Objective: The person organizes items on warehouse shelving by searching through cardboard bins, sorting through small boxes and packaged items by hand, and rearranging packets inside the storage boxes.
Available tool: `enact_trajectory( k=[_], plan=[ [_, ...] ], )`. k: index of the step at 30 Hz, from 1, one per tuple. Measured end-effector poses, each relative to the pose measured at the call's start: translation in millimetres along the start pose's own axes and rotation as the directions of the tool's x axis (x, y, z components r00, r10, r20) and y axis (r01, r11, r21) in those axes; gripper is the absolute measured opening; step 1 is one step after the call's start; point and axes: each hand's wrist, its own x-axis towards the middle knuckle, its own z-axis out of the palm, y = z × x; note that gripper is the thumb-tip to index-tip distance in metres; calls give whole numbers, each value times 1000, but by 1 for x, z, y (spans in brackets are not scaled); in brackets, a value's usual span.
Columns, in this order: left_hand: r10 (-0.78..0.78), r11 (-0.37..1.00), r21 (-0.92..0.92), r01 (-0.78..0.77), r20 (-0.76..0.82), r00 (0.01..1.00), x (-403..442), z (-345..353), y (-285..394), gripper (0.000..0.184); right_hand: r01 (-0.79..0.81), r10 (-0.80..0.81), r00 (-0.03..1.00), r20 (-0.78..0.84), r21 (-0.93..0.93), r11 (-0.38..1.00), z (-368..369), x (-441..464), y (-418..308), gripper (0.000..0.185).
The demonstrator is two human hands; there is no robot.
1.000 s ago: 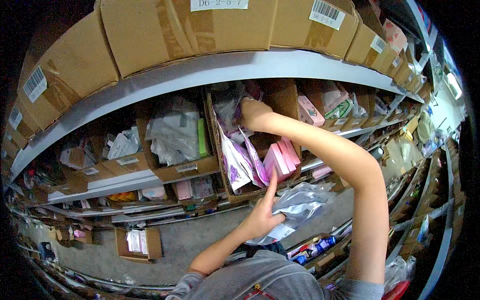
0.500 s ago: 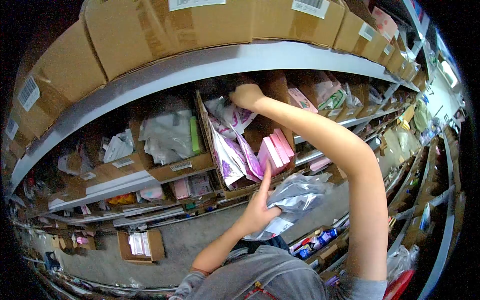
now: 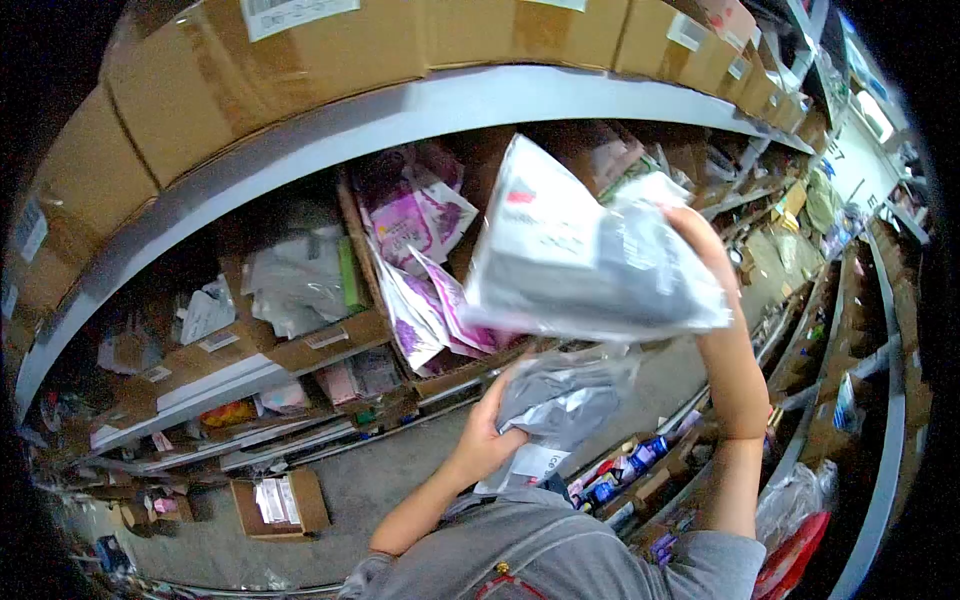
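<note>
In front of the shelf my right hand (image 3: 697, 238) grips a clear plastic bag (image 3: 590, 265) by its upper right side. The bag has a white printed face and something dark inside; it is slightly blurred. My left hand (image 3: 487, 440), lower down, is closed on a clear plastic package (image 3: 562, 400) with dark grey contents and a white label. Behind the raised bag is a cardboard bin (image 3: 362, 250) holding several white and purple pouches (image 3: 425, 225). The right part of that bin is hidden by the bag.
Large cardboard boxes (image 3: 300, 75) line the shelf above a pale metal beam (image 3: 400, 108). Left of the bin, another compartment holds clear bags (image 3: 297, 280). An open carton (image 3: 312, 500) stands on the floor at lower left. More shelving (image 3: 885, 400) runs along the right.
My right hand has come out of the bin and moved right, now holding the plastic bag. The pink boxes are now covered from view. My left hand keeps its package, no longer pointing at the boxes.
</note>
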Motion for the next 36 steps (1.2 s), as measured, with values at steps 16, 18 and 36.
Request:
enact_trajectory(
  k=[16, 18, 36],
  plan=[
    [-408, 563, -793, 234, -21, 913, 17, 59, 21, 49, 146, -106, 721, -684, 0, 989, -7, -170, 47, 38],
    [-392, 535, -810, 239, 12, 920, 8, 61, 5, 52, 149, -169, 708, -686, -89, 985, 2, -173, 49, 41],
    [-5, 996, -94, 0, -53, 999, -3, 40, 27, 72, -244, 232, 963, -135, -79, 967, -7, -147, 66, 80]
  ],
)
